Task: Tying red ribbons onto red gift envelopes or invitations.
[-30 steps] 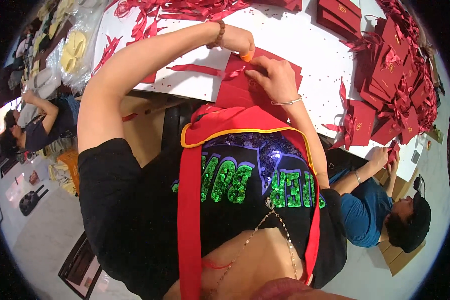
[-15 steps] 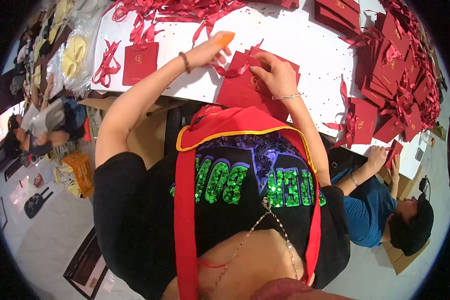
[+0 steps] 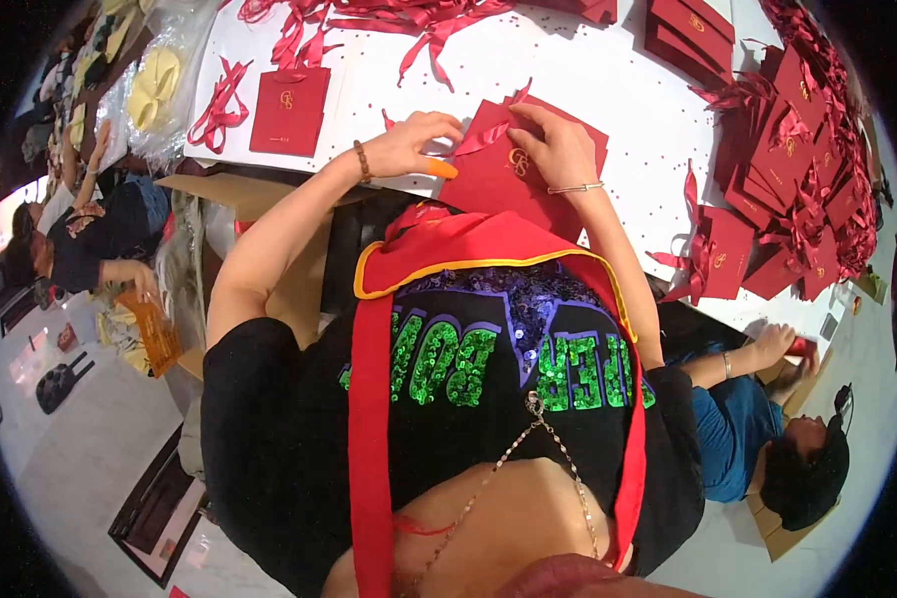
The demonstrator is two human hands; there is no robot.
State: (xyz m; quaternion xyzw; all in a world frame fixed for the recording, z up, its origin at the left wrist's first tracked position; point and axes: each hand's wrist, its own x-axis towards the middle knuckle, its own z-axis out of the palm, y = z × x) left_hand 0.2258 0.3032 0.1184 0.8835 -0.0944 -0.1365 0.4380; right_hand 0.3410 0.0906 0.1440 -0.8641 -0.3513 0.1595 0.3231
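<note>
A red paper bag (image 3: 488, 184) lies tilted on the white table in front of me, with a red ribbon (image 3: 481, 138) across its upper part. My right hand (image 3: 560, 154) rests on the bag's upper right; its thumb and forefinger are apart, their tips beside the ribbon. Over the bag's left edge, my left hand (image 3: 414, 148) has curled fingers spread from the thumb and nothing visible between them. An orange cover sits on that thumb. Whether either hand touches the ribbon is hard to make out.
Another red bag (image 3: 289, 112) lies at the left beside a loose ribbon (image 3: 219, 108). Piled ribboned bags (image 3: 782, 149) fill the right side, and a stack of red bags (image 3: 690, 40) stands at the back. A co-worker (image 3: 743, 429) sits at the right, hands on a small red item.
My left hand has come down toward me and off the ribbon, which now lies across the bag. My right hand stays at nearly the same place on the bag.
</note>
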